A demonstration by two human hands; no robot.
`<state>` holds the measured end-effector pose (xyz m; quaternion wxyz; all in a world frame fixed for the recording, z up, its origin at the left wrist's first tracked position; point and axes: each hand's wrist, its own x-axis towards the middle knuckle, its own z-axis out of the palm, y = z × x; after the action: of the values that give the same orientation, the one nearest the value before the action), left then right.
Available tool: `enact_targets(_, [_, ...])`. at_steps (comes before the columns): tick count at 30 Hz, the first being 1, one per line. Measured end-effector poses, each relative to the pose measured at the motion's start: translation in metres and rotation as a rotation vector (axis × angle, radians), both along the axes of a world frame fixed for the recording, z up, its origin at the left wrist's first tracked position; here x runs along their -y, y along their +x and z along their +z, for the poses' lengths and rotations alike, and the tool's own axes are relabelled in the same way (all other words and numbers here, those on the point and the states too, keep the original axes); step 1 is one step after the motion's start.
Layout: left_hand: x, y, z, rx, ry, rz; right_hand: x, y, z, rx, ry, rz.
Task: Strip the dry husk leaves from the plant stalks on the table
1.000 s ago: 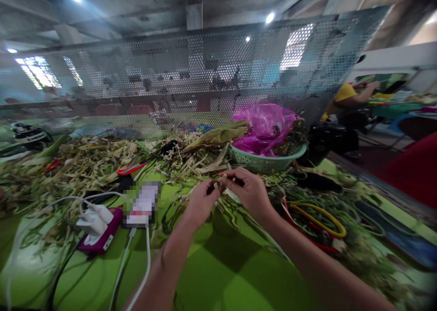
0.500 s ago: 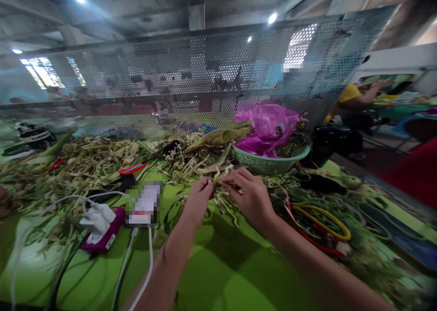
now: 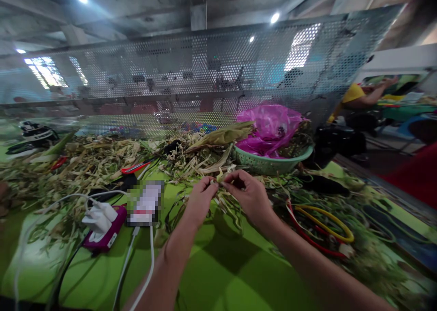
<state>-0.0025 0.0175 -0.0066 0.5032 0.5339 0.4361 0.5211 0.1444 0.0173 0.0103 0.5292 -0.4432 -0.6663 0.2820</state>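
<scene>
Both my hands meet over the green table (image 3: 221, 274), near its middle. My left hand (image 3: 202, 196) pinches a small pale husk strip (image 3: 220, 175) between thumb and fingers. From the other side my right hand (image 3: 248, 193) is closed on the same pale strip, its thumb and forefinger almost touching my left fingertips. Thin strips hang below the fingers. Just beyond the hands lie long dried husks (image 3: 218, 158) and one broad husk leaf (image 3: 227, 134). The exact fold or knot between the fingertips is too small to make out.
A green basket (image 3: 269, 164) holds a pink plastic bag (image 3: 269, 124). At left are a phone (image 3: 146, 204), a purple power block (image 3: 104, 236), white cables, a red cutter (image 3: 135, 167) and heaped husks (image 3: 88, 160). Yellow-and-red loops (image 3: 324, 222) lie right; a person's arm (image 3: 370, 97) shows beyond.
My right thumb and forefinger have drawn slightly closer to my left fingertips. The whole view has shifted a little; the things on the table stay put.
</scene>
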Motion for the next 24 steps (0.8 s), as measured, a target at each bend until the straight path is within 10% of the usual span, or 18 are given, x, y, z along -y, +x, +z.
enact_targets(13, [0.0034,0.004,0.004,0.174,-0.078,0.096,0.0005,-0.0078,-0.0065,-0.378,-0.355,0.136])
enact_targets(24, [-0.0021,0.0036,-0.0035,0.088,-0.136,-0.085,-0.0018,0.0005,0.0017,-0.277,-0.19,0.048])
